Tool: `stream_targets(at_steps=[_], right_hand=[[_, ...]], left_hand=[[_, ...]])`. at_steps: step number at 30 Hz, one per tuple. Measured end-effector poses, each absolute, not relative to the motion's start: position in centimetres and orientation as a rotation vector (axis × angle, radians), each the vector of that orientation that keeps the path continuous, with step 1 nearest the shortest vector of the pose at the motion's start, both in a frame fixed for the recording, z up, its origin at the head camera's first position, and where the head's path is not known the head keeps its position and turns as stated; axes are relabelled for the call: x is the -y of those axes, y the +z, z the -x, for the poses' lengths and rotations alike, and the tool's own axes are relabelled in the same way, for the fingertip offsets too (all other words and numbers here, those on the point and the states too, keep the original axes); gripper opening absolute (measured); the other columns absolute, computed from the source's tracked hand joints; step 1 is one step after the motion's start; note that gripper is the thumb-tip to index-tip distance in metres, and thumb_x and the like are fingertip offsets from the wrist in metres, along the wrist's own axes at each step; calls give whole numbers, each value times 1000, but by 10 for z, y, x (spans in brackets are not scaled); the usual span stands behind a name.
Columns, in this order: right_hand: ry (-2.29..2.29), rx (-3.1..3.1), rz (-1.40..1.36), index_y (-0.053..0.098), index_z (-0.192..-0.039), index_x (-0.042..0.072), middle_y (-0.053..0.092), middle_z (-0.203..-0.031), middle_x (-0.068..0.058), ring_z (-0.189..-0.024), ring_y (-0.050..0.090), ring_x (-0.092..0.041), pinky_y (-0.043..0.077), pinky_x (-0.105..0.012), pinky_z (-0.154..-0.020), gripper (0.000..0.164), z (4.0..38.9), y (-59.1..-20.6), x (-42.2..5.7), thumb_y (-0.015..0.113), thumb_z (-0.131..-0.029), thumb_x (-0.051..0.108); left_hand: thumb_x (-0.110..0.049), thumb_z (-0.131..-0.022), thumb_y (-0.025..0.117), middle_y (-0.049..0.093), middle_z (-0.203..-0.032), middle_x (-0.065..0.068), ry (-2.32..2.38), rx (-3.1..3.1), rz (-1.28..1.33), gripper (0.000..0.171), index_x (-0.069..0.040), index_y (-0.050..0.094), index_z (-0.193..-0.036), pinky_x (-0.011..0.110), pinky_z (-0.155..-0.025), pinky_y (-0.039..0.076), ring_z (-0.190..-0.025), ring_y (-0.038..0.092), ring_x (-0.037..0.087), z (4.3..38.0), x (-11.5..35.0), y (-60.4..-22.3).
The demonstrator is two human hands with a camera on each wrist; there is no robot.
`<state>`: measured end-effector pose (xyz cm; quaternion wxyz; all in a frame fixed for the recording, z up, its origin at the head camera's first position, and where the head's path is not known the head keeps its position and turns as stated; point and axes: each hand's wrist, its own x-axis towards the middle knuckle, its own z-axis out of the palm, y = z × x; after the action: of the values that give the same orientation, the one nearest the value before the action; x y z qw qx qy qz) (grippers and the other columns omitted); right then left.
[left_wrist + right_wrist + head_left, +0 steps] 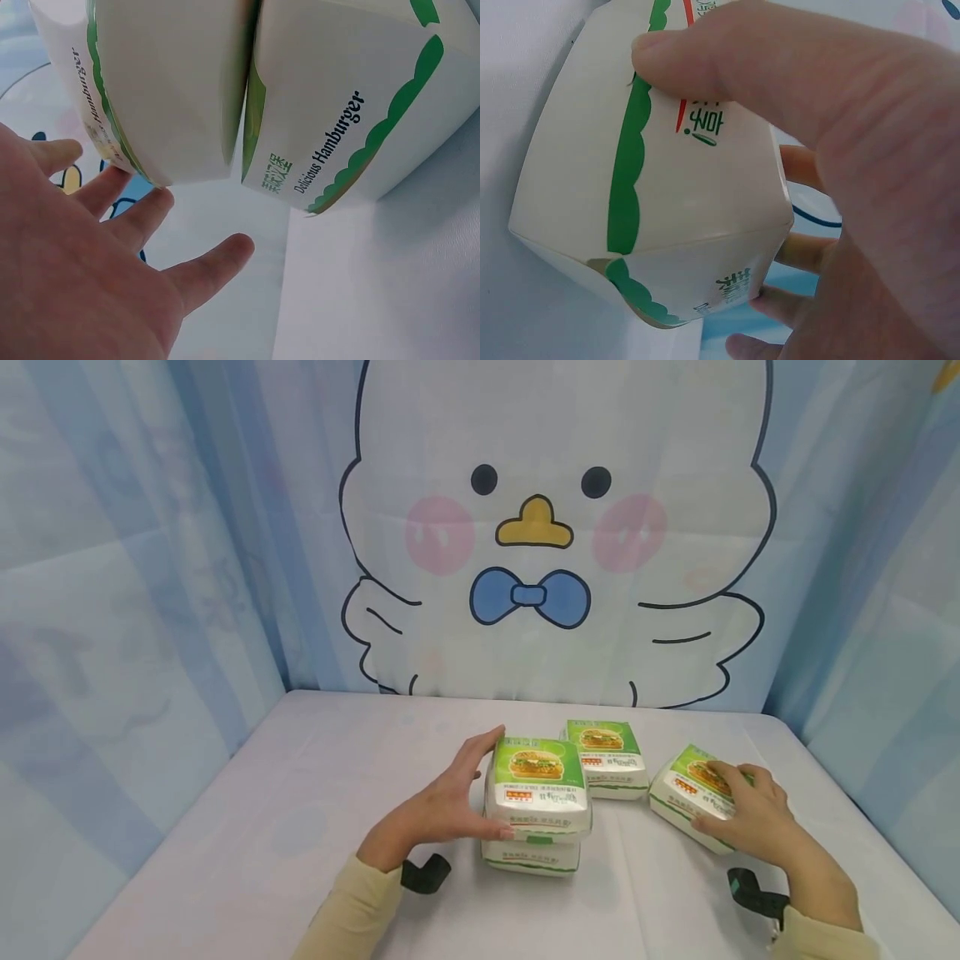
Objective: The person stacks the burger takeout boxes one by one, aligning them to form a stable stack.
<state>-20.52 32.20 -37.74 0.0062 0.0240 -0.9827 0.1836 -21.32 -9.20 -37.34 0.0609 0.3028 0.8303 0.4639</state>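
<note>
Four-cornered paper hamburger boxes, white and green with a burger picture on the lid, are on the table. My left hand grips the left side of the upper hamburger box, its thumb at the front and fingers toward the back. Beneath that one is a lower hamburger box; the left wrist view shows both, the upper box nearest my spread fingers. Over on the right, my right hand holds another hamburger box, thumb on its front wall and fingers around the far side. That box sits turned at an angle.
One more hamburger box stands behind, between the stack and the right-hand box. A pale cloth covers the table. Curtains hang at both sides, and a backdrop with a cartoon bird rises behind the table.
</note>
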Motion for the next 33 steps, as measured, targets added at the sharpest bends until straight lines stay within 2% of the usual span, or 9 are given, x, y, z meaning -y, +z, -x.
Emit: stream_targets(at_steps=[3,8,16,24,31,33], right_hand=[[583,3085,-63,27,-148,-2,15,-141,-47,-122,19,-70,32,-81,-86,92,206,-377,-324,76,-81,39],[591,3078,-73,27,-148,-2,16,-141,-45,-122,18,-69,31,-81,-86,91,206,-378,-326,75,-83,41],[593,3054,-72,32,-146,-2,19,-141,-44,-122,18,-69,30,-81,-86,87,205,-376,-326,74,-83,40],[587,3046,-58,33,-146,-2,19,-141,-44,-123,19,-67,31,-81,-86,86,204,-372,-328,73,-84,42],[577,3016,-67,33,-148,0,19,-143,-43,-123,19,-67,33,-80,-82,86,203,-368,-330,72,-85,46],[581,2997,-72,33,-148,1,19,-144,-42,-123,19,-66,33,-80,-81,86,202,-366,-330,71,-85,45]], left_hand=[[-39,-71,87,13,-164,-7,1377,-2519,-917,121,-34,4,-158,52,-118,31,-150,19,14,214,91,-374],[-41,-72,86,16,-162,-7,1345,-2562,-907,118,-37,5,-158,49,-118,33,-149,22,13,215,91,-375],[-40,-73,86,17,-162,-5,1324,-2599,-926,115,-24,11,-160,54,-120,28,-150,23,18,214,92,-374],[-42,-75,84,17,-162,-6,1305,-2611,-920,113,-30,10,-159,52,-120,28,-149,23,16,213,92,-373],[-44,-75,84,19,-162,-5,1315,-2609,-924,112,-23,12,-159,54,-119,29,-149,24,18,214,93,-374],[-44,-75,84,19,-162,-6,1317,-2610,-921,112,-25,12,-159,54,-119,29,-149,24,17,214,93,-374]])
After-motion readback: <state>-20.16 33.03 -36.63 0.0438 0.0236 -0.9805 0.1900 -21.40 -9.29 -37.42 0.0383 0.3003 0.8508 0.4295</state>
